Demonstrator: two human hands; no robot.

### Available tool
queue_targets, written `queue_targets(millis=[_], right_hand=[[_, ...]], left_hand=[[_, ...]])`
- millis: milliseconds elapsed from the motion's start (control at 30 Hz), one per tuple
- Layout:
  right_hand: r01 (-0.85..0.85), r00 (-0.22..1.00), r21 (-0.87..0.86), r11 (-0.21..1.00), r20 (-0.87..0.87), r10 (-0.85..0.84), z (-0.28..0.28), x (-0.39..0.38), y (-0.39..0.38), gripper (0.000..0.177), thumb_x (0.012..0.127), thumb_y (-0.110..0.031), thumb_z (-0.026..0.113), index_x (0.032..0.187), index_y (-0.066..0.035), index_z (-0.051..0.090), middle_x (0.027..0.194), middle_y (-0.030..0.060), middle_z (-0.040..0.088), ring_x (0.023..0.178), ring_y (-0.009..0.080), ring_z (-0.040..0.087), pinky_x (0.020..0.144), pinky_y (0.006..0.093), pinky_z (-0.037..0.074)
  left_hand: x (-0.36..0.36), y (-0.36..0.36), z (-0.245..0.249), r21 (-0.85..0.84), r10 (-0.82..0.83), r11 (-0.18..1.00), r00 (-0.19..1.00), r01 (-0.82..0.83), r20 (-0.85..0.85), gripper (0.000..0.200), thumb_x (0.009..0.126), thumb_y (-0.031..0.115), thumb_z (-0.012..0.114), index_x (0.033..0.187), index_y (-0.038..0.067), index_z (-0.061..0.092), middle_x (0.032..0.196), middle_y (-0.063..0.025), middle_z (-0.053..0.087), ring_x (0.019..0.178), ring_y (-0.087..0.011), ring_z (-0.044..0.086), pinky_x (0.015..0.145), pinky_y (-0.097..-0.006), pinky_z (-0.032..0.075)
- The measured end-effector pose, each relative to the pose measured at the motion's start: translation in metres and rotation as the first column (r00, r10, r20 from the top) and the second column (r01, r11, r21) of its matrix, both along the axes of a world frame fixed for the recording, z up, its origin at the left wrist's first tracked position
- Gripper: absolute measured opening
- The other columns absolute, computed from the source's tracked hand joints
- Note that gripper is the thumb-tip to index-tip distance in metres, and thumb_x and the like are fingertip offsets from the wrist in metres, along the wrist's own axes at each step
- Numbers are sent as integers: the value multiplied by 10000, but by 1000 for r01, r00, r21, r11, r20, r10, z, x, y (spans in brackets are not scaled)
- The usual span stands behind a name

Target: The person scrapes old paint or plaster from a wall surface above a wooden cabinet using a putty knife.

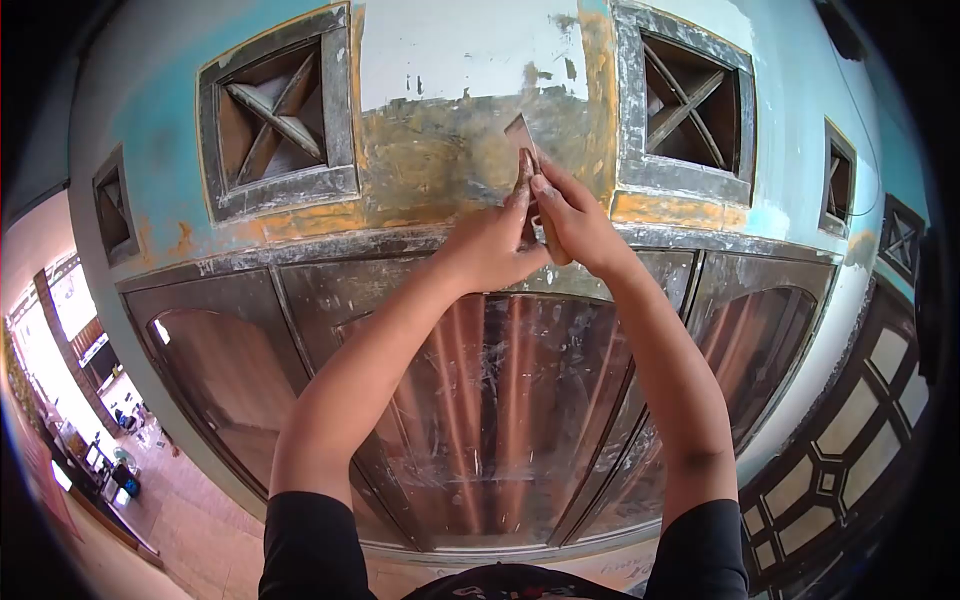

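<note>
Both of my arms reach up to a scraped wall above a wooden window. My right hand is wrapped round the handle of a scraper, whose metal blade points up and to the left, close to the bare grey-brown patch. Beside it, my left hand has its fingers raised against the scraper's side, with the thumb stretched towards the handle's lower end. The fingers of my left hand look closed on the tool. Whether the blade touches the wall cannot be told.
Framed vents with crossed slats stand at the left and right. Below are glass panes with pinkish curtains behind. A dark lattice door is at lower right, and a tiled floor with scattered items at lower left.
</note>
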State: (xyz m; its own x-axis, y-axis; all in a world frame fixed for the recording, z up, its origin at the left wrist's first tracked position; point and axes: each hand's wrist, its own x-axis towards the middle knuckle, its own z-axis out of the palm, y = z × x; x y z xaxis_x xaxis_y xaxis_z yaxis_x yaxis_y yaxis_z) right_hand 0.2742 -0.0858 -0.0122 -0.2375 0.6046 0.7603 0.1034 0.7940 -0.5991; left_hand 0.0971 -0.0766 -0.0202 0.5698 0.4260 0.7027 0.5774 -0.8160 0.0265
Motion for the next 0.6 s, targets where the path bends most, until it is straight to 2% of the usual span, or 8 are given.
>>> queue_targets(millis=[100,167,200,233,333,400,467,600], right_hand=[[-77,996,76,994,-42,80,-2,9,11,470,1080,-240,548,1531,-124,490,1005,79,708,763,116,660,680,292,530],[269,942,129,954,171,-289,5,21,1,488,1056,-217,576,1537,-220,495,983,142,708,727,203,669,697,333,544],[453,787,409,792,233,-571,12,27,-7,525,1027,-197,578,1536,-281,483,1011,215,695,791,335,694,745,412,566],[456,785,410,790,233,-574,14,33,1,525,1027,-197,578,1536,-281,483,1011,215,695,791,335,694,745,412,566],[660,586,602,450,-39,-809,27,55,27,522,1019,-206,509,1531,-303,465,1022,226,682,850,449,692,788,534,553],[717,507,548,431,15,-862,32,58,26,508,1027,-215,511,1527,-296,476,1017,228,684,860,450,685,785,528,546],[760,392,529,377,88,-916,31,57,28,527,1041,-249,504,1557,-318,422,915,235,694,815,459,678,751,547,533],[796,340,485,362,138,-930,24,45,25,565,1052,-280,482,1592,-353,331,738,235,676,710,465,670,686,570,523]], left_hand=[[-7,-22,18,-51,142,987,981,-150,-132,1082,892,437,632,1639,56,-53,902,-155,736,780,-352,708,694,-432,579],[-10,-23,28,-24,217,974,963,-223,-158,943,923,455,611,1663,146,114,885,-115,738,738,-285,705,646,-412,570],[-15,-20,35,74,342,940,920,-334,-191,829,943,458,595,1634,172,237,863,-84,737,718,-247,698,619,-394,560],[-22,-17,40,173,464,884,860,-434,-211,728,964,460,580,1606,197,359,841,-52,735,698,-209,690,593,-376,551],[-60,15,50,425,487,781,872,-458,45,549,976,419,579,1495,250,527,1033,-57,717,967,-223,666,831,-399,535],[-84,37,55,576,439,670,875,-469,202,537,970,410,587,1480,250,540,1163,-75,698,1123,-254,637,962,-428,508],[-99,51,57,629,431,544,828,-555,358,579,953,406,607,1502,246,513,1495,-86,511,1421,-303,416,1182,-522,304],[-109,76,37,648,490,496,803,-578,341,699,939,446,622,1583,289,401,1689,-45,265,1554,-324,210,1235,-609,156]])
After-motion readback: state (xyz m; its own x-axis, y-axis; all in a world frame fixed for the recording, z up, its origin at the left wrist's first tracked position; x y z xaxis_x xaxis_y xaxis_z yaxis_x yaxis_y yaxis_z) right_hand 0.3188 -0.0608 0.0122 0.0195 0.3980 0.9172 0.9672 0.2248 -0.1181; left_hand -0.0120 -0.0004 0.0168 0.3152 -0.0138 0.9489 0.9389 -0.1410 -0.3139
